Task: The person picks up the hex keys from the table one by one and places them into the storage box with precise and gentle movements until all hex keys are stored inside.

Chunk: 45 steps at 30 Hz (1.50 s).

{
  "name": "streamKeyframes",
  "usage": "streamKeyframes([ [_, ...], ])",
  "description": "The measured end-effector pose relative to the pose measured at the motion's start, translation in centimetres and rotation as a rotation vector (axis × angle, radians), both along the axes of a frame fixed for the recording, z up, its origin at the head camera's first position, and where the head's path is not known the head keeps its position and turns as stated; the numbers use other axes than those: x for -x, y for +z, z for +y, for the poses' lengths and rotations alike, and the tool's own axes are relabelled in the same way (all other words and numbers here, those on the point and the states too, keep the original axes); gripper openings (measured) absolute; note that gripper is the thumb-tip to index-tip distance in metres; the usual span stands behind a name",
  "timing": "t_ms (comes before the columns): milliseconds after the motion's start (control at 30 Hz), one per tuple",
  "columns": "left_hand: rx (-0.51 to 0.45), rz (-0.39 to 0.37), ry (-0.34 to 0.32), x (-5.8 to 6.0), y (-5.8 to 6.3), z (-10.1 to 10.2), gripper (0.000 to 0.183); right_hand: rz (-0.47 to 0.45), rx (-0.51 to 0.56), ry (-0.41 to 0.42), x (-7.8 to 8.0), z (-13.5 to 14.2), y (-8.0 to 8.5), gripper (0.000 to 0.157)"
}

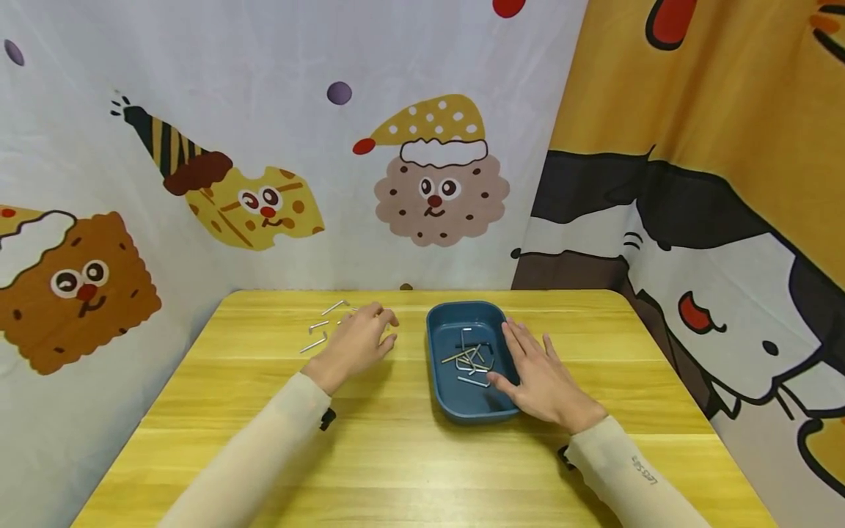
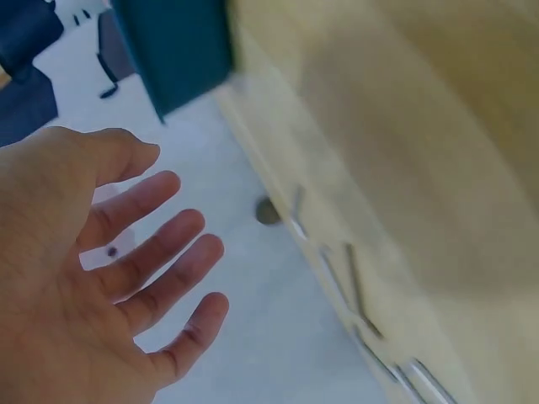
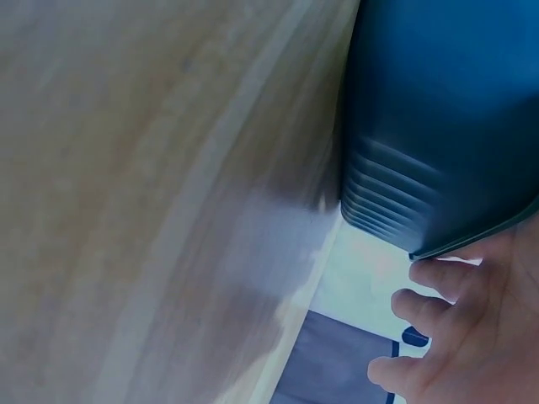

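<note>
A dark blue plastic bin [image 1: 455,402] stands right of the table's middle, with several L-shaped hex keys [image 1: 472,381] piled on its floor, some silver, some brassy or dark. My right hand [image 1: 544,378] rests along the bin's right rim, fingers extended and thumb reaching over the inside. In the right wrist view its fingers [image 3: 421,307] are spread by the bin's rim. My left hand [image 1: 356,337] hovers left of the bin, its palm empty and fingers slightly bent in the left wrist view. Beside and partly behind it, several silver hex keys [image 1: 313,345] lie on the table.
The wooden table [image 1: 396,469] ends at the back against a white curtain [image 1: 277,44] printed with cartoon figures. A yellow patterned curtain [image 1: 614,88] hangs on the right. Dark wrist cameras [image 1: 328,419] sit under both sleeves.
</note>
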State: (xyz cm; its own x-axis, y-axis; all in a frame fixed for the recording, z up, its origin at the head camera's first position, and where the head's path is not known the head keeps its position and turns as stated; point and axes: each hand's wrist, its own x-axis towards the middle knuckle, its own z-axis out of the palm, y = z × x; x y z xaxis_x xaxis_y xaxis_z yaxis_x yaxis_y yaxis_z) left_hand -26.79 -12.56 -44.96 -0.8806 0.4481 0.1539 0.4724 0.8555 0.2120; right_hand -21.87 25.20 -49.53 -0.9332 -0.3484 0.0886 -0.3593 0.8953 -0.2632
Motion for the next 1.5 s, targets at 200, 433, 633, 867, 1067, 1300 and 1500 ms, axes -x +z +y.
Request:
streamKeyframes([
  [200, -0.028, -0.012, 0.056, -0.1, -1.6, -3.6, 0.032, 0.011, -0.004, 0.002, -0.1, 0.0, -0.1, 0.103],
  [433, -0.055, -0.042, 0.140, 0.0, -2.9, -7.3, 0.032, 0.011, -0.002, -0.001, -0.1, 0.0, -0.1, 0.103],
  [633, -0.063, -0.063, 0.205, 0.2, -3.3, -9.6, 0.031, 0.009, -0.007, -0.007, -0.1, 0.1, 0.1, 0.101],
  [867, -0.039, -0.123, 0.257, 0.0, -3.5, -11.3, 0.032, -0.002, -0.007, -0.008, -0.1, 0.1, 0.1, 0.101],
  [1067, -0.012, -0.118, 0.263, -0.2, -3.8, -11.9, 0.020, -0.005, -0.001, -0.012, -0.1, 0.0, 0.0, 0.101],
  [1300, 0.039, -0.068, 0.272, 0.0, -4.5, -12.6, 0.014, 0.002, -0.002, -0.010, -0.1, -0.1, -0.2, 0.100],
  [1500, 0.050, -0.051, 0.268, 0.3, -4.5, -12.7, 0.012, 0.013, -0.011, -0.028, -0.2, 0.0, -0.3, 0.102],
])
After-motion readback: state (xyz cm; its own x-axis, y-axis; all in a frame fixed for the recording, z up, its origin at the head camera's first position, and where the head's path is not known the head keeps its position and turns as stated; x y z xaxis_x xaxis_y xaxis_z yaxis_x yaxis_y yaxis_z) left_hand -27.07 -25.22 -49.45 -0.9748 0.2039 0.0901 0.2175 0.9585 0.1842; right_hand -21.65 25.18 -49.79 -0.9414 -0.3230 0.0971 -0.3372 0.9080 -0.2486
